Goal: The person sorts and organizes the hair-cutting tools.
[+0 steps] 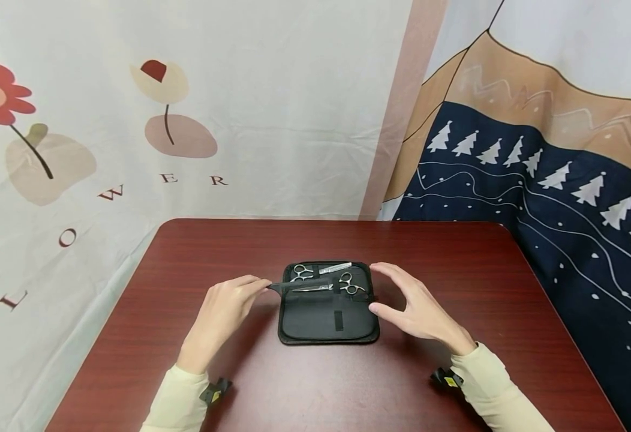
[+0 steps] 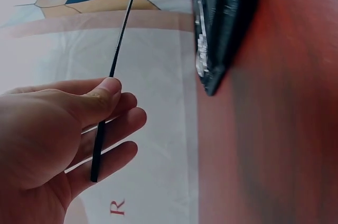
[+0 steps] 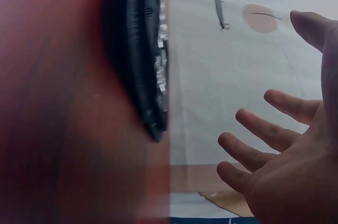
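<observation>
A black zip case (image 1: 310,324) lies open on the table, with two pairs of silver scissors in its upper half: thinning scissors (image 1: 336,268) at the top and hair scissors (image 1: 315,288) below. Between thumb and fingers, my left hand (image 1: 229,306) pinches a thin black comb (image 2: 117,49) above the case's left side. The comb shows nearly edge-on, so its teeth cannot be made out. Beside the case's right edge hovers my right hand (image 1: 420,306), holding nothing. Its fingers (image 3: 269,131) are spread and look apart from the case in the right wrist view.
The case rests on a reddish-brown wooden table (image 1: 229,246) with rounded far corners. Behind it hangs a pale curtain (image 1: 294,90) with flower prints, and a navy and tan cloth (image 1: 510,180) hangs at the right. Dark devices (image 1: 215,391) are strapped to both wrists.
</observation>
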Available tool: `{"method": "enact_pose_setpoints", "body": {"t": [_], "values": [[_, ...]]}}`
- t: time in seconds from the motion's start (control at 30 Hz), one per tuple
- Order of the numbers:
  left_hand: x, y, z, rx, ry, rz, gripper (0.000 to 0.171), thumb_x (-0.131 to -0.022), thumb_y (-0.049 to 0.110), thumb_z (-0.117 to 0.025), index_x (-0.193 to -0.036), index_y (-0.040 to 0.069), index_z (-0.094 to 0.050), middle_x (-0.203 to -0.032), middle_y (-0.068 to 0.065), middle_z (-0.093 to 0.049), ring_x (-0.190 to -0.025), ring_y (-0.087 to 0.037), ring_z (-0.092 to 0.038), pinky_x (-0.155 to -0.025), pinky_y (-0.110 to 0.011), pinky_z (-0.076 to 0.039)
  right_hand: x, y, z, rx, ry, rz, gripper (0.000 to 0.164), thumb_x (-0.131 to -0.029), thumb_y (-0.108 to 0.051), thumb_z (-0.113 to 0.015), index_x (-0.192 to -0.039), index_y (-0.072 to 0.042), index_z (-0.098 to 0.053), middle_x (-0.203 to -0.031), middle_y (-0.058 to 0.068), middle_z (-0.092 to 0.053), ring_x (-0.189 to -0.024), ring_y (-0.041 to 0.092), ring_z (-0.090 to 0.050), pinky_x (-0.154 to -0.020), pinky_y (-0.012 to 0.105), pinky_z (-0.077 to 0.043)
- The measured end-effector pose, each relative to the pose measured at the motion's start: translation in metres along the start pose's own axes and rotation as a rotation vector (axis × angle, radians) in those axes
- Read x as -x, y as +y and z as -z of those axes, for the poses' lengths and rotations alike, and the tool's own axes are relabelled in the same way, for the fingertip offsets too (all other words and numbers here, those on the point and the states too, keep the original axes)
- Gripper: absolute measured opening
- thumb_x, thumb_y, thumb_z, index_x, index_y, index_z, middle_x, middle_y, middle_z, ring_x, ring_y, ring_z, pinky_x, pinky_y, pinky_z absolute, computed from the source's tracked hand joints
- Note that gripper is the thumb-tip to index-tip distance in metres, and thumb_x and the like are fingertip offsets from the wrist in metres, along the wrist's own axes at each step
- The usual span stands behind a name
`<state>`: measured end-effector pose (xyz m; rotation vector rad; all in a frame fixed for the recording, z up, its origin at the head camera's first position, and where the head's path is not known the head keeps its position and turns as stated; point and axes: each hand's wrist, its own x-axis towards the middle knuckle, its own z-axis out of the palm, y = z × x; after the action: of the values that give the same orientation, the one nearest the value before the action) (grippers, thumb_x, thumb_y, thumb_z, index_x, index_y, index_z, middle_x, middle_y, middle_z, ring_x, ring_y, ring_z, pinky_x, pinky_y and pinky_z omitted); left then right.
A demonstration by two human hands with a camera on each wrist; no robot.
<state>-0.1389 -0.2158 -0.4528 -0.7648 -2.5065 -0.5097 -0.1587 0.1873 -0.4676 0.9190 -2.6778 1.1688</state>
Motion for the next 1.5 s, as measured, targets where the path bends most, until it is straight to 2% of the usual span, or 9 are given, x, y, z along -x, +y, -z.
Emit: {"method": "enact_pose_setpoints", "body": {"t": [0.23, 0.5, 0.73, 1.07, 1.27, 1.5], "values": [[0.011, -0.002, -0.004, -0.018, -0.016, 0.003, 0.024, -0.085, -0.001, -0.078, -0.101, 0.016, -0.082, -0.091, 0.005, -0.075, -0.077, -0.014, -0.07, -0.058, -0.037, -0.058, 0.013, 0.007, -0.006, 0.047, -0.064, 0.002, 0.077, -0.089, -0.055, -0.073, -0.155, -0.025, -0.046, -0.156, 0.0, -0.043, -0.141, 0.014, -0.037, -0.111, 0.053, -0.039], [0.022, -0.004, -0.011, -0.047, -0.063, -0.009, 0.028, -0.082, -0.003, -0.077, -0.102, 0.015, -0.083, -0.091, 0.004, -0.076, -0.073, -0.014, -0.071, -0.054, -0.038, -0.057, 0.025, 0.014, -0.019, 0.141, -0.112, 0.01, 0.08, -0.087, -0.058, -0.074, -0.151, -0.015, -0.053, -0.156, 0.005, -0.043, -0.143, 0.02, -0.034, -0.111, 0.053, -0.037], [0.027, -0.004, -0.019, -0.026, -0.069, -0.01, 0.02, -0.084, 0.005, -0.081, -0.101, 0.014, -0.083, -0.087, 0.006, -0.076, -0.071, -0.014, -0.07, -0.053, -0.039, -0.058, 0.03, 0.019, -0.027, 0.226, -0.131, 0.076, 0.069, -0.087, -0.052, -0.076, -0.142, -0.012, -0.062, -0.154, 0.011, -0.046, -0.142, 0.024, -0.035, -0.11, 0.053, -0.039], [0.031, -0.002, -0.024, -0.009, -0.088, -0.004, 0.012, -0.083, 0.011, -0.084, -0.093, 0.017, -0.082, -0.077, 0.01, -0.07, -0.062, -0.01, -0.063, -0.049, -0.037, -0.055, 0.029, 0.02, -0.03, 0.28, -0.15, 0.125, 0.056, -0.087, -0.045, -0.078, -0.133, -0.013, -0.069, -0.151, 0.014, -0.048, -0.14, 0.027, -0.038, -0.11, 0.053, -0.039], [0.033, -0.001, -0.025, 0.009, -0.102, 0.013, 0.009, -0.084, 0.013, -0.083, -0.092, 0.017, -0.082, -0.079, 0.011, -0.072, -0.065, -0.009, -0.066, -0.053, -0.038, -0.057, 0.028, 0.022, -0.032, 0.311, -0.141, 0.162, 0.048, -0.087, -0.04, -0.079, -0.126, -0.012, -0.073, -0.146, 0.015, -0.052, -0.135, 0.029, -0.044, -0.107, 0.053, -0.041], [0.037, 0.001, -0.024, 0.006, -0.15, 0.04, 0.011, -0.084, 0.013, -0.083, -0.094, 0.018, -0.082, -0.08, 0.012, -0.072, -0.068, -0.009, -0.067, -0.055, -0.038, -0.057, 0.028, 0.023, -0.034, 0.326, -0.142, 0.163, 0.047, -0.087, -0.039, -0.08, -0.124, -0.011, -0.074, -0.141, 0.015, -0.056, -0.131, 0.029, -0.046, -0.107, 0.053, -0.042]]}}
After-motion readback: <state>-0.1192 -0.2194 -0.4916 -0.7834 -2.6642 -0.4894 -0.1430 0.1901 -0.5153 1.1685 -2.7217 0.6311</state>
